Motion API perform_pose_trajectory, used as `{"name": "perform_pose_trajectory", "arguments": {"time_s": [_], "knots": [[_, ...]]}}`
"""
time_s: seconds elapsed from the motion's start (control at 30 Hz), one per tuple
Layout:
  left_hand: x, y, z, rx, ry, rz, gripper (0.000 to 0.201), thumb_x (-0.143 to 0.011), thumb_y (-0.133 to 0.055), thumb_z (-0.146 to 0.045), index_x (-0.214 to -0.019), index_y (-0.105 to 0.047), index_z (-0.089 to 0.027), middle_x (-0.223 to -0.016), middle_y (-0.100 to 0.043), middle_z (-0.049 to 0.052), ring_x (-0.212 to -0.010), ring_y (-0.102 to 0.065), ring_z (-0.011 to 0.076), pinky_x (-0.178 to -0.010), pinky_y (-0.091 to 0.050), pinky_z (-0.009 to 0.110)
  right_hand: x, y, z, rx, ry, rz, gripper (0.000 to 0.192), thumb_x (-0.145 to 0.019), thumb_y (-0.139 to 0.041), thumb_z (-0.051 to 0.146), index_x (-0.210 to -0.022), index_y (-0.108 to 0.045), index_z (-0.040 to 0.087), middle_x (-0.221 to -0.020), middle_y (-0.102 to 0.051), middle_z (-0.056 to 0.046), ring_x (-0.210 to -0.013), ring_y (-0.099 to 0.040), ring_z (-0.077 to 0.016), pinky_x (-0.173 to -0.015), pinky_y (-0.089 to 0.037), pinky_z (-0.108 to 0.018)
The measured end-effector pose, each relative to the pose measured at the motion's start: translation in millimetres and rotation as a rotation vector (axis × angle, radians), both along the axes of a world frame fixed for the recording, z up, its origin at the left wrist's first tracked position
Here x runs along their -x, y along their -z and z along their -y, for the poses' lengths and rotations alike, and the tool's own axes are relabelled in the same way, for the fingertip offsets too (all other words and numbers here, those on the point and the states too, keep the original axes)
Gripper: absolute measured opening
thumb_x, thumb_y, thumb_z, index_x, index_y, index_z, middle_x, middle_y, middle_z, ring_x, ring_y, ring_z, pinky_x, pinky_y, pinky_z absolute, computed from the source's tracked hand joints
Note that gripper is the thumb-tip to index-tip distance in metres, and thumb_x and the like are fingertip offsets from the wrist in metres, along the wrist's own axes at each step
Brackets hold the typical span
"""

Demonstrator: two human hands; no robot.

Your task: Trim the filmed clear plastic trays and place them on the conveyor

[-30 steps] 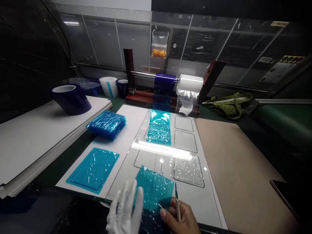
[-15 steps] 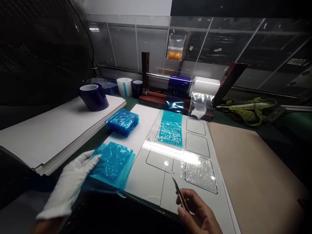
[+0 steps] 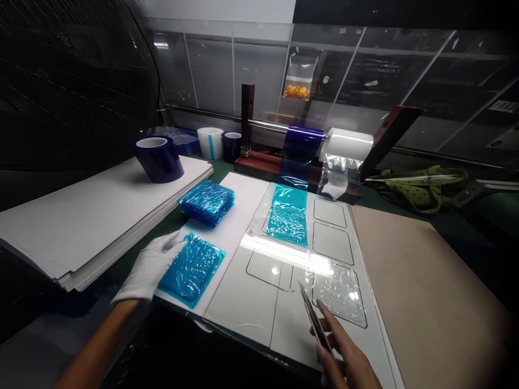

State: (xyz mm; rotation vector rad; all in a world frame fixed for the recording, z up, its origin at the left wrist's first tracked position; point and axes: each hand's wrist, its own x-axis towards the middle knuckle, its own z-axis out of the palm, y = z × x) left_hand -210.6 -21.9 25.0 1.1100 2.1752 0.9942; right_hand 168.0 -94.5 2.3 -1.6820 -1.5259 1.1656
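My left hand, in a white glove, lies flat on the left edge of a blue film sheet that rests on a white board. My bare right hand grips a thin knife, blade tip pointing at the white cutting template near a clear film piece. A strip of blue film runs down from the roll holder onto the template. A stack of cut blue sheets sits behind my left hand.
A roll holder carries a dark blue roll and a white roll at the back. A dark blue tape roll stands on stacked white boards to the left. A brown board lies to the right, a green bag beyond it.
My left hand carried the cut blue sheet from the template to the left and laid it on the sheet there. My right hand, with the knife, moved up toward the clear film.
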Motion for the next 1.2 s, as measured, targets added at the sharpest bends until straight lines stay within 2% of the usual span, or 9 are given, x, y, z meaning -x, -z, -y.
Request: {"name": "perform_pose_trajectory", "arguments": {"time_s": [0.1, 0.2, 0.27, 0.4, 0.63, 0.87, 1.03, 1.13, 1.2], "knots": [[-11, -4.5, -1, -0.117, -0.014, -0.291, 0.063, -0.076, -0.063, -0.049, -0.129, -0.055, -0.017, -0.144, -0.042, 0.013, -0.134, -0.035, 0.0373, -0.116, -0.022, 0.054, 3, -4.0, -12, 0.095, 0.012, -0.023, 0.068, -0.089, -0.036, 0.061, -0.146, -0.035, 0.024, -0.110, -0.063, -0.012, -0.049, -0.059, -0.0135, -0.044, -0.051, -0.030], [-36, -4.2, -20, -0.251, 0.245, -0.593, 0.060, -0.083, -0.054, -0.055, -0.131, -0.053, -0.020, -0.143, -0.043, 0.011, -0.136, -0.034, 0.0328, -0.115, -0.027, 0.049, 11, -13.0, -37, 0.119, -0.005, -0.066, 0.064, -0.088, -0.037, 0.060, -0.140, -0.039, 0.023, -0.110, -0.061, -0.011, -0.049, -0.058, -0.0115, -0.046, -0.051, -0.029], [-61, -0.9, -40, -0.297, 0.457, -0.710, 0.061, -0.085, -0.050, -0.058, -0.135, -0.049, -0.022, -0.150, -0.036, 0.010, -0.142, -0.023, 0.0335, -0.115, -0.026, 0.051, 15, -19.1, -56, 0.133, -0.043, -0.071, 0.061, -0.089, -0.037, 0.055, -0.138, -0.038, 0.019, -0.098, -0.062, -0.008, -0.049, -0.057, -0.0116, -0.049, -0.052, -0.028], [-117, 7.6, -86, -0.281, 0.761, -0.715, 0.072, -0.082, -0.052, -0.063, -0.143, -0.037, -0.028, -0.157, -0.024, 0.009, -0.145, -0.011, 0.0362, -0.114, -0.022, 0.056, 17, -26.8, -83, 0.127, -0.032, 0.003, 0.050, -0.092, -0.032, 0.043, -0.133, -0.038, 0.015, -0.080, -0.059, -0.002, -0.046, -0.056, -0.0113, -0.047, -0.050, -0.025], [-178, 18.6, -145, -0.189, 1.075, -0.668, 0.102, -0.065, -0.059, -0.077, -0.143, -0.036, -0.015, -0.155, -0.024, 0.019, -0.143, -0.017, 0.0385, -0.115, -0.021, 0.055, 17, -27.6, -104, 0.153, -0.057, 0.095, 0.036, -0.094, -0.028, 0.025, -0.126, -0.040, 0.013, -0.099, -0.057, -0.010, -0.044, -0.052, -0.0067, -0.039, -0.045, -0.020], [-189, 24.1, -161, -0.185, 1.151, -0.688, 0.100, -0.064, -0.067, -0.069, -0.140, -0.040, -0.011, -0.145, -0.041, 0.021, -0.137, -0.034, 0.0377, -0.113, -0.031, 0.053, 22, -26.4, -124, 0.131, -0.008, 0.019, 0.034, -0.096, -0.029, 0.029, -0.124, -0.044, 0.018, -0.099, -0.056, -0.008, -0.043, -0.050, -0.0047, -0.035, -0.041, -0.017], [-189, 20.1, -165, -0.325, 1.058, -0.767, 0.046, -0.086, -0.055, -0.015, -0.131, -0.049, -0.019, -0.128, -0.060, 0.011, -0.119, -0.056, 0.0228, -0.105, -0.045, 0.039, 20, -27.7, -115, 0.147, -0.006, -0.097, 0.046, -0.096, -0.030, 0.041, -0.134, -0.039, 0.019, -0.079, -0.058, -0.002, -0.042, -0.050, -0.0075, -0.037, -0.042, -0.018], [-180, 18.5, -151, -0.424, 1.010, -0.832, 0.046, -0.087, -0.039, 0.001, -0.124, -0.053, -0.020, -0.118, -0.065, 0.009, -0.108, -0.063, 0.0195, -0.099, -0.050, 0.038, 0, -24.0, -103, 0.070, -0.008, 0.002, 0.052, -0.095, -0.030, 0.044, -0.140, -0.037, 0.021, -0.086, -0.064, -0.005, -0.049, -0.059, -0.0121, -0.047, -0.051, -0.024], [-167, 18.9, -129, -0.504, 0.971, -0.868, 0.052, -0.086, -0.033, 0.006, -0.129, -0.050, -0.019, -0.123, -0.063, 0.011, -0.112, -0.061, 0.0214, -0.101, -0.049, 0.042, -25, -21.0, -95, -0.045, 0.011, 0.128, 0.053, -0.093, -0.033, 0.045, -0.141, -0.040, 0.022, -0.105, -0.067, -0.011, -0.072, -0.069, -0.0186, -0.067, -0.057, -0.031]]}}
